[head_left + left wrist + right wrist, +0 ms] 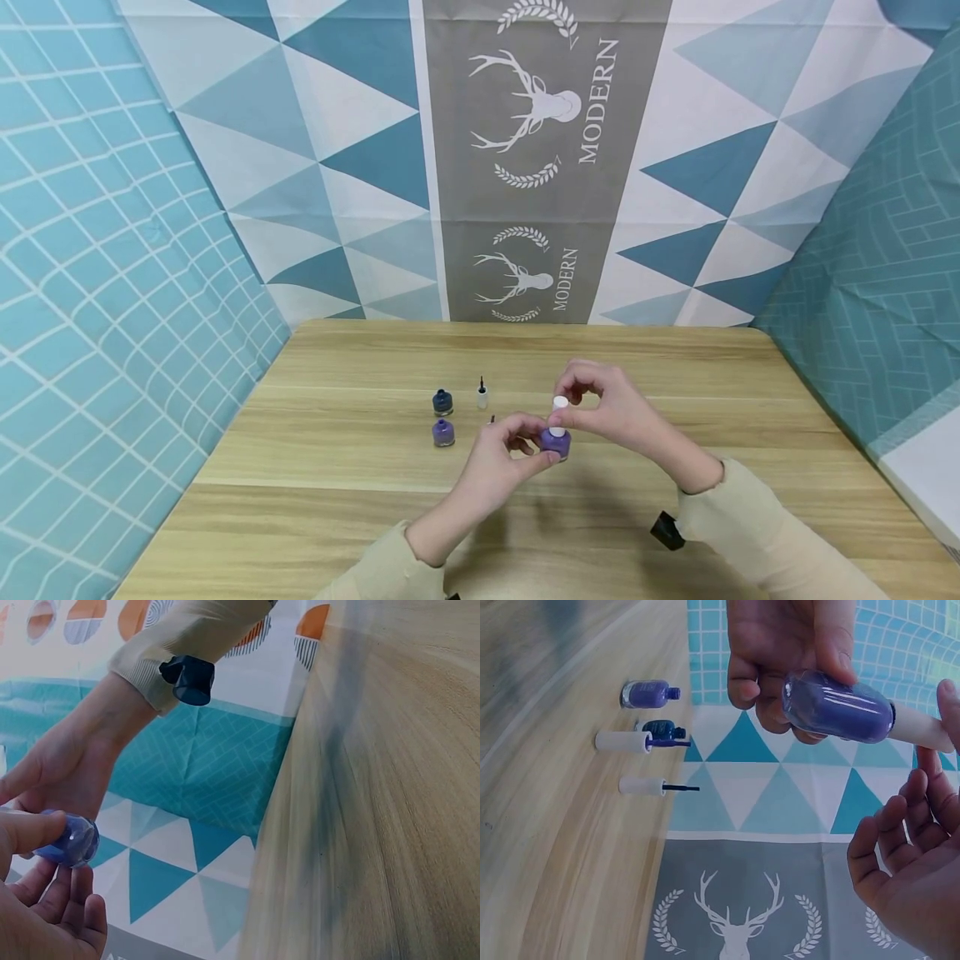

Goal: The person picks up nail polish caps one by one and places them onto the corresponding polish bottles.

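Both your hands are at work just right of centre in the head view, over the wooden table (315,525). Your left hand (501,462) pinches the body of a purple polish bottle (556,443), thumb on one side, fingers on the other. Your right hand (611,407) pinches the bottle's white cap (560,403) between thumb and forefinger; in the right wrist view its other fingers are spread apart and bent. Bottle held clear of the table, cap end up, cap sitting at the neck; whether fully seated, cannot tell.

Left of your hands, near the frame's middle: a dark blue bottle (442,404), uncapped, and just below it in the frame a second purple bottle (443,433), also uncapped. To their right, a white cap with dark brush (482,397) stands brush up. Another, a white cap with purple brush (626,742), shows at left in the right wrist view; your left hand mostly covers it in the head view. Patterned cloth (360,167) fills the upper frame.
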The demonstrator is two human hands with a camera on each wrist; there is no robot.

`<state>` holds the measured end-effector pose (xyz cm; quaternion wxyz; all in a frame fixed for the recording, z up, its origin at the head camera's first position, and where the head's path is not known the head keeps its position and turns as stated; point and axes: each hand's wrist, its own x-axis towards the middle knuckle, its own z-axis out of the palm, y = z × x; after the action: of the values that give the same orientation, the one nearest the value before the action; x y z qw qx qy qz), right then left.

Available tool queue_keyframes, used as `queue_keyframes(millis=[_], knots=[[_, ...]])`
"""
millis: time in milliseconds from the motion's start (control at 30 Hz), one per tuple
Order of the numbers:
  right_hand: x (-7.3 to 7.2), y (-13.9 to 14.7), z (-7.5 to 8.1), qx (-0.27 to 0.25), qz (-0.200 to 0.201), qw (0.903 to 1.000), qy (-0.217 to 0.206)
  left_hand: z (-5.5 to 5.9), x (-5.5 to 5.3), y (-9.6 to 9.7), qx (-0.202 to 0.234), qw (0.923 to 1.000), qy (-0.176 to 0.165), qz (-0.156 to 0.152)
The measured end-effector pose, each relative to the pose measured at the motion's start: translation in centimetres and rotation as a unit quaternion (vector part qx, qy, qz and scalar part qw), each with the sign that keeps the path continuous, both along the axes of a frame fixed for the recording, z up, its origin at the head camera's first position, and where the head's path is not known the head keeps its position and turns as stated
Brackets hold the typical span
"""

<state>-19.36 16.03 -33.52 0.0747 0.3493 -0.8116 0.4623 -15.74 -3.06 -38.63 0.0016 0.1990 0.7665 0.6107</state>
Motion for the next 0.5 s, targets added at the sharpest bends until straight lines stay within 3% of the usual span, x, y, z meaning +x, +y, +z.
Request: queue_keyframes(millis=[267,500], knots=[[0.09,0.42,0.45,0.005,0.033,0.9988,0.036,-0.01,-0.03,-0.20,0.011,0.9999,0.008,0.004],[0.20,0.68,0.65,0.002,0.057,0.9980,0.028,0.25,0.11,-0.22,0.008,0.9999,-0.005,0.005]])
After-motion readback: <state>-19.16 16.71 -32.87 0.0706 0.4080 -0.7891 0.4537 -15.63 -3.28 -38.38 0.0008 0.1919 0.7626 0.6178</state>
